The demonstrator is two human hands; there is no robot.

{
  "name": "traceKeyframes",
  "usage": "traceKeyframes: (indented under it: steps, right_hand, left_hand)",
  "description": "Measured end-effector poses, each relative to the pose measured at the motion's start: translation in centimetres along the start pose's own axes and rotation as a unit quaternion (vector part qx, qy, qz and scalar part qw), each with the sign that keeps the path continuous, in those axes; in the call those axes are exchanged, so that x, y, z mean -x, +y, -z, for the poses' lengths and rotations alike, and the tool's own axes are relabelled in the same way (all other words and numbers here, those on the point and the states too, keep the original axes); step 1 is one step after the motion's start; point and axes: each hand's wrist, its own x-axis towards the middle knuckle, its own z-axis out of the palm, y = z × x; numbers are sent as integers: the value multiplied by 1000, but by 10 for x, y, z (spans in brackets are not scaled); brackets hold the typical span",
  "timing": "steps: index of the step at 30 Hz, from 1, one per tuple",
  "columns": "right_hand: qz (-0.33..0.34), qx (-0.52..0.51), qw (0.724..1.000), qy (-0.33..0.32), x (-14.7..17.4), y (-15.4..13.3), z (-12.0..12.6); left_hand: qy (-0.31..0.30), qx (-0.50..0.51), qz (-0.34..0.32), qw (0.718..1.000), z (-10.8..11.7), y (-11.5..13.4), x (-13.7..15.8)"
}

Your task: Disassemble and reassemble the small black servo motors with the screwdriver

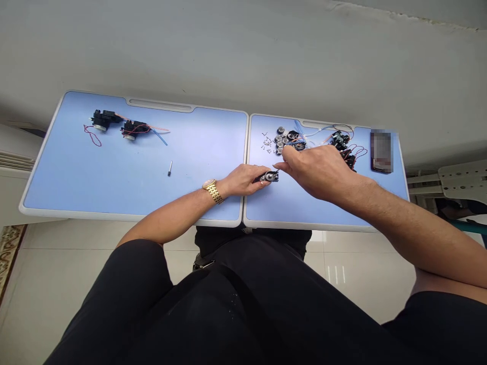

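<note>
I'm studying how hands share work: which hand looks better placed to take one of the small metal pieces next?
Probably the right hand: it is close to the small metal pieces, though whether it already pinches something is unclear. The left hand is occupied holding the black part.

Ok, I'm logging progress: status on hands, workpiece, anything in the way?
Left hand gripping small black mechanism. Right hand near its end, anything held unclear. Loose screws beyond, apart from it, seemingly not in the way.
</note>
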Motion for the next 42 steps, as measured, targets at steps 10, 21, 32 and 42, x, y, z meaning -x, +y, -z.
traceKeyframes:
  steps: [10, 21, 32, 42]
  right_hand:
    - [80, -56, 995, -17, 4, 11, 9]
    - [-4, 8, 1000, 1, 2, 0, 5]
    - [14, 1, 1000, -3, 2, 3, 0]
    - [34, -24, 999, -8, 2, 7, 8]
  left_hand:
    - [6, 11, 1, 1000, 1, 0, 0]
    - [1, -11, 8, 1000, 0, -2, -1]
    - [3, -1, 2, 1000, 1, -1, -1]
    - [4, 8, 8, 1000, 1, 0, -1]
